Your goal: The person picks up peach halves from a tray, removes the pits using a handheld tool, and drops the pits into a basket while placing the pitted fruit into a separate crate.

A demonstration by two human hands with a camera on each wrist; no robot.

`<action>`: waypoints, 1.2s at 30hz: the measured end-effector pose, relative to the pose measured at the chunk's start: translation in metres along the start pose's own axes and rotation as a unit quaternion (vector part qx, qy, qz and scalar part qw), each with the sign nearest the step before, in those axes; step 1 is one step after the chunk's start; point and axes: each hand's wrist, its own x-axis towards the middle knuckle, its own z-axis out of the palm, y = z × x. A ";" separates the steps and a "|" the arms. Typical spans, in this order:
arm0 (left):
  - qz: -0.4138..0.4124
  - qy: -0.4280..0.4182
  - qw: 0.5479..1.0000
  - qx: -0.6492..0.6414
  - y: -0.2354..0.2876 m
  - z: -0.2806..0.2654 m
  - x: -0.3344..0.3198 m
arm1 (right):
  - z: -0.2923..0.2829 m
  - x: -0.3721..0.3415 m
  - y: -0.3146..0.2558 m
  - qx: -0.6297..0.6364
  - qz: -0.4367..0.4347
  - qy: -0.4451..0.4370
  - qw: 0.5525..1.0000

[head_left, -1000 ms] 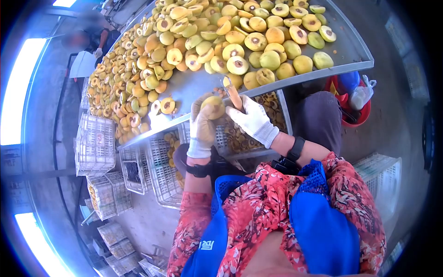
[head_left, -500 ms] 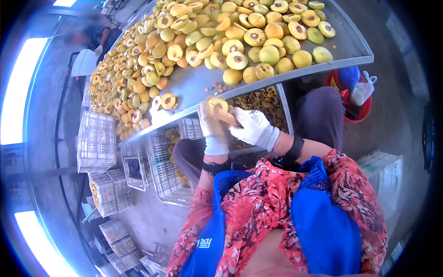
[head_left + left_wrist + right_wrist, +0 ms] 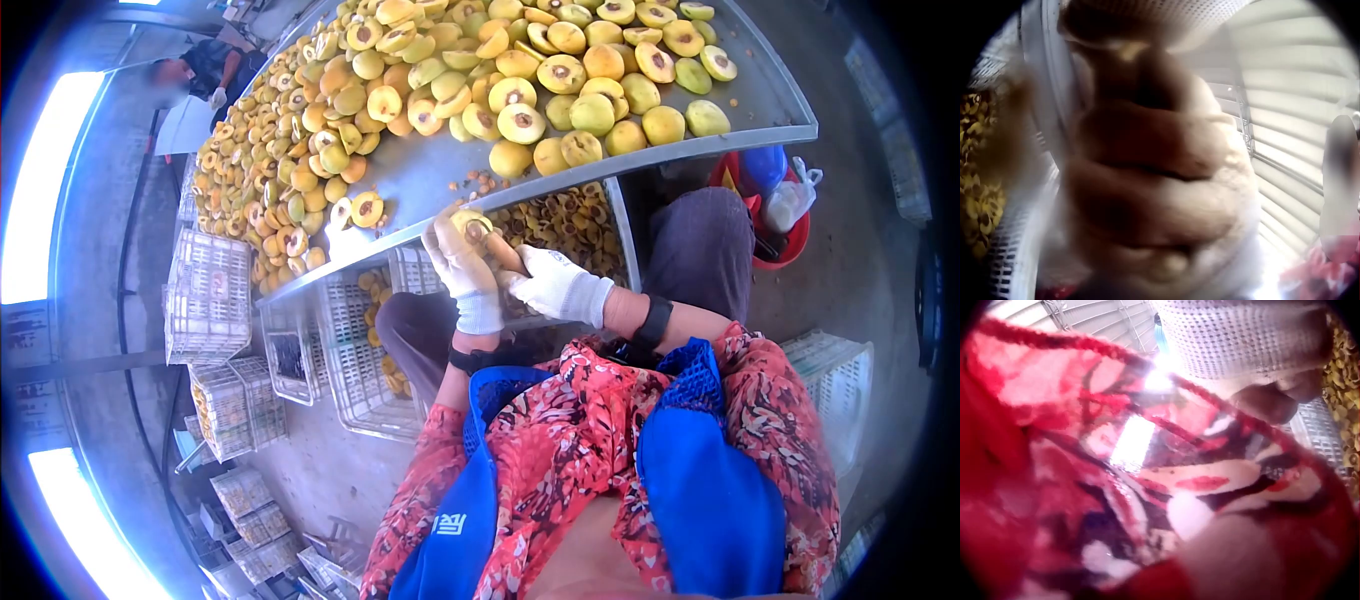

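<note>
In the head view, my gloved left hand (image 3: 463,275) grips a yellow peach half (image 3: 470,223), cut face up, just below the table's front edge. My gloved right hand (image 3: 560,284) holds a tool by its wooden handle (image 3: 506,253). The tool's metal end lies over the cut face, by the stone hollow. Both hands are close together above a crate of peach pieces (image 3: 560,222). Curled glove fingers (image 3: 1154,194) fill the left wrist view, blurred. A patterned sleeve (image 3: 1210,481) covers most of the right wrist view, with part of the right glove (image 3: 1241,340) behind.
The metal table (image 3: 430,175) bears a large heap of peach halves (image 3: 340,120). Plastic crates (image 3: 207,300) stand at the left and under the table. A red bucket (image 3: 795,240) with bags is at the right. Another person (image 3: 205,75) is at the far left.
The tool has swung down from pointing at the table onto the peach half, whose cut face now shows. My left hand has moved right, toward the right hand.
</note>
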 end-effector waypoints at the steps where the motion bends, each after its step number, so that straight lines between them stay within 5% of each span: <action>1: 0.030 0.015 0.999 0.020 -0.005 -0.002 0.005 | -0.006 0.000 -0.006 0.065 0.038 -0.055 0.996; 5: 0.106 -0.028 0.985 0.130 -0.012 -0.013 0.009 | -0.019 0.005 -0.004 0.184 0.121 -0.171 0.960; 9: 0.143 -0.025 0.980 0.137 -0.015 -0.010 0.005 | -0.007 0.005 0.003 0.300 0.122 -0.182 0.929; 10: 0.159 -0.017 0.983 0.092 -0.018 -0.008 0.004 | -0.012 0.004 -0.002 0.300 0.123 -0.181 0.928; 12: 0.173 -0.014 0.984 0.049 -0.014 -0.007 0.005 | -0.027 -0.001 -0.017 0.079 0.042 -0.127 0.988; 15: 0.061 -0.076 0.992 0.081 0.004 -0.013 0.005 | -0.008 0.010 0.015 -0.063 -0.068 -0.033 0.995; 17: -0.024 -0.055 0.997 0.050 -0.001 -0.016 0.009 | -0.008 0.008 0.007 -0.034 -0.073 -0.026 0.996; 18: -0.024 -0.054 0.997 0.051 -0.005 -0.014 0.007 | -0.012 0.006 0.003 0.134 0.027 -0.124 0.983; 19: 0.057 -0.032 0.993 0.098 -0.011 -0.011 0.005 | -0.017 0.004 -0.005 0.295 0.125 -0.216 0.922; 21: 0.135 -0.010 0.980 0.146 -0.024 -0.016 0.006 | -0.016 0.002 -0.004 0.324 0.139 -0.222 0.909; 23: 0.309 -0.047 0.920 0.235 -0.030 -0.020 0.013 | -0.015 0.006 0.004 0.311 0.144 -0.250 0.905; 25: 0.297 -0.064 0.918 0.255 -0.023 -0.023 0.012 | -0.024 0.003 0.005 0.357 0.168 -0.291 0.871; 27: -0.011 -0.179 0.983 0.025 -0.010 -0.027 0.010 | -0.030 -0.002 0.000 0.398 0.193 -0.336 0.832; 30: -0.038 -0.148 0.986 -0.060 -0.003 -0.013 0.003 | -0.025 -0.001 0.005 0.528 0.207 -0.395 0.723; 31: -0.060 -0.135 0.982 -0.119 0.000 -0.008 0.000 | -0.020 0.000 0.006 0.525 0.208 -0.396 0.725; 34: -0.109 -0.113 0.969 -0.193 -0.005 -0.013 0.006 | -0.007 -0.004 -0.005 0.407 0.121 -0.271 0.864; 35: -0.151 -0.115 0.955 -0.228 -0.007 -0.019 0.012 | 0.001 -0.004 0.002 0.405 0.118 -0.275 0.864; 36: -0.180 -0.094 0.949 -0.240 -0.012 -0.030 0.020 | 0.014 -0.002 0.017 0.224 -0.026 -0.178 0.958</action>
